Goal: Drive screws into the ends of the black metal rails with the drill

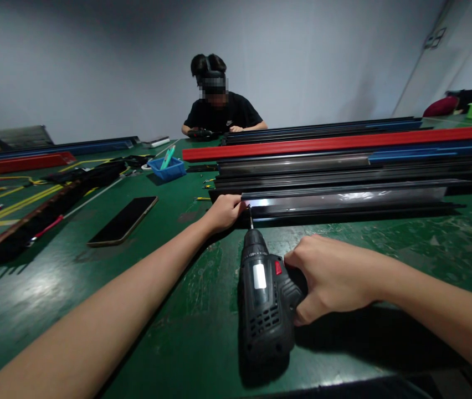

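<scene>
A black cordless drill lies on its side low over the green table, its bit pointing away from me. My right hand is wrapped round the drill's handle. The bit's tip meets the near left end of a long dark metal profile. On that same end my left hand is closed, its thumb and fingers gripping the profile close to the bit. Whatever lies under those fingers is hidden. Short yellow-green wires stick out just left of the profiles.
More long profiles lie behind, among them a red one. A phone and a blue basket with a teal tool are on the left. Further left are yellow cables and a dark strip. Across the table sits a person.
</scene>
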`<state>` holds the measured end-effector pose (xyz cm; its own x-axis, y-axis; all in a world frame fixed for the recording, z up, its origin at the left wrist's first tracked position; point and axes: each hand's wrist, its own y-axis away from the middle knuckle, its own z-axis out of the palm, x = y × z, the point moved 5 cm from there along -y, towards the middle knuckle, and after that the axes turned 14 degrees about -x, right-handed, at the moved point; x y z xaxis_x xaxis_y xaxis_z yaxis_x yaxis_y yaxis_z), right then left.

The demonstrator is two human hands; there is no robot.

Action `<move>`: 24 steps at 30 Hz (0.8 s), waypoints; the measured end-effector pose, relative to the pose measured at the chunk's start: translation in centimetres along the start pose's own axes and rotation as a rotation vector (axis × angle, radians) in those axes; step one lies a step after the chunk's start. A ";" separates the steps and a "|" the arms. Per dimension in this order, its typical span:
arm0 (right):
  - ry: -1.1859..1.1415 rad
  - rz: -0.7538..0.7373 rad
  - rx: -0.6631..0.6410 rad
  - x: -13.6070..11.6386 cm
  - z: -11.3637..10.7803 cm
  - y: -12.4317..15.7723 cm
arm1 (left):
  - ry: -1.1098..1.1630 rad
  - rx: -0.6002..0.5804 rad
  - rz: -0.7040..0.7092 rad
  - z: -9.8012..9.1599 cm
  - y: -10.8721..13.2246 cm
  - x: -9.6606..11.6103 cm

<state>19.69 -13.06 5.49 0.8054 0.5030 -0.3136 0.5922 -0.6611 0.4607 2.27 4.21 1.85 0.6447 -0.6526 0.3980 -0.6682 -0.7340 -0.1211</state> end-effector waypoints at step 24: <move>0.009 -0.040 0.008 0.0 -0.3 -0.1 | -0.027 0.000 -0.010 -0.1 0.0 0.2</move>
<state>19.66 -12.82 5.66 0.7811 0.5338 -0.3241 0.6239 -0.6452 0.4411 2.40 4.10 2.01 0.6612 -0.6500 0.3747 -0.6615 -0.7407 -0.1176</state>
